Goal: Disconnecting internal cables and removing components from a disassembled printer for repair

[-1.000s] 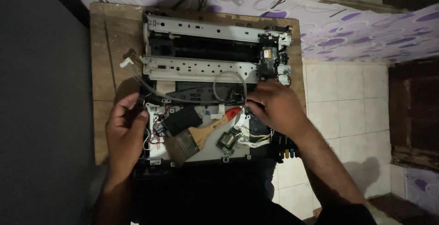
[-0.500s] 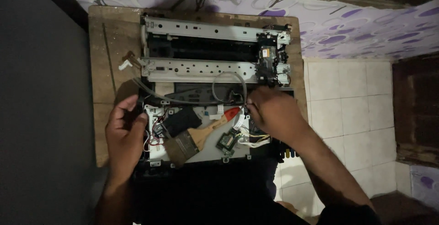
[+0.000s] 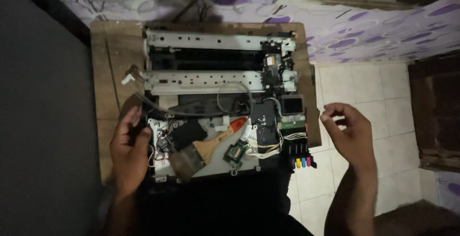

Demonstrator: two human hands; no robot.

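Opened printer point(image 3: 218, 102) on wooden table point(image 3: 108, 68), right hand now pulled away.

Stripped printer chassis flat on the table, unmoved; paintbrush point(image 3: 203, 150) lying across its lower tray, as before; left hand point(image 3: 128, 152) resting at the printer's left edge, fingers loosely curled against it; right hand point(image 3: 349, 135), earlier over the wiring, now clear over floor tiles point(image 3: 364, 82), thumb and forefinger nearly together, holding nothing visible.

We see dim light, a purple-patterned white cloth point(image 3: 345, 30) above, pale square floor tiles point(image 3: 383, 102) and a brown wooden board point(image 3: 112, 58).
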